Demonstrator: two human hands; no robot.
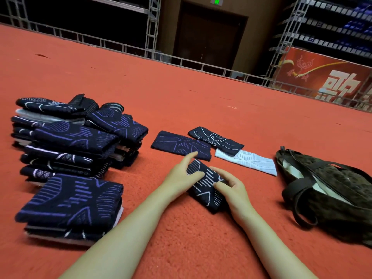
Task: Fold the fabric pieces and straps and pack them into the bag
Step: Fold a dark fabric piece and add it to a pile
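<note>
At lower centre, a dark folded fabric piece (pixel 205 186) lies on the red carpet (pixel 181 97), left hand (pixel 181 177) and right hand (pixel 231 186) gripping its edges. At right, the open bag (pixel 330 190) shows something pale inside, unclear.

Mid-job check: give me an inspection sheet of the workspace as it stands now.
Surface: red carpet.
Job's things: small dark patterned piece held by both hands; three flat pieces beyond it, navy, dark, white; dark bag open at right.
Clutter: folded stacks at left.
Grippers: left hand and right hand grip the small piece.
Cables: nothing seen.
Surroundings: metal truss, dark door, red banner.
</note>
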